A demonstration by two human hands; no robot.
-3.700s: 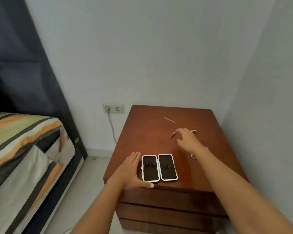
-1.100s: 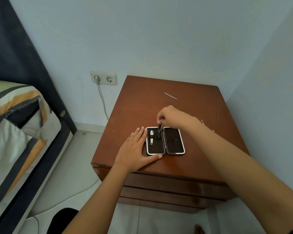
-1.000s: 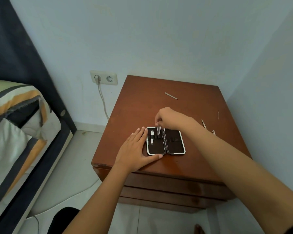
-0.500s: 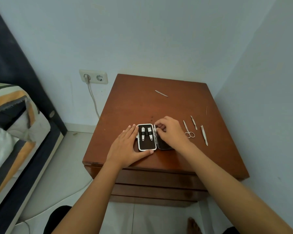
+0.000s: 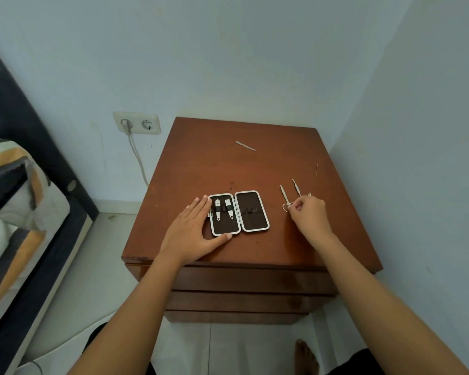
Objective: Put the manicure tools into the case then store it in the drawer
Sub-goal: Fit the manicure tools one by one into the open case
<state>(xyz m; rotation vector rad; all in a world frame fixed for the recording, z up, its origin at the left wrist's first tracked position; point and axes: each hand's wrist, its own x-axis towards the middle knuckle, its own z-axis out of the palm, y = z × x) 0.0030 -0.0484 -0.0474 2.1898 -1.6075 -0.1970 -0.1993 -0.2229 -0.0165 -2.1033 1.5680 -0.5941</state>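
The manicure case point(image 5: 251, 211) lies open on the wooden nightstand point(image 5: 228, 169), white-rimmed with a dark lining. Two metal tools point(image 5: 224, 209) sit strapped in its left half; the right half holds none. My left hand point(image 5: 194, 234) lies flat against the case's left side, thumb along its near edge. My right hand point(image 5: 309, 215) is to the right of the case, fingertips pinched on the ring handle of small scissors point(image 5: 284, 197) that lie on the top. A slim tool point(image 5: 296, 186) lies beside them. A nail file point(image 5: 245, 146) rests farther back.
The nightstand's drawer fronts point(image 5: 249, 280) are shut below the top. A thin pin-like piece point(image 5: 316, 170) lies near the right edge, close to the wall. A wall socket with a plugged cable point(image 5: 136, 123) and a bed point(image 5: 16, 201) are on the left.
My right hand has left the case, where it seated a second tool in the left half, and moved right to the scissors. My left hand has stayed by the case.
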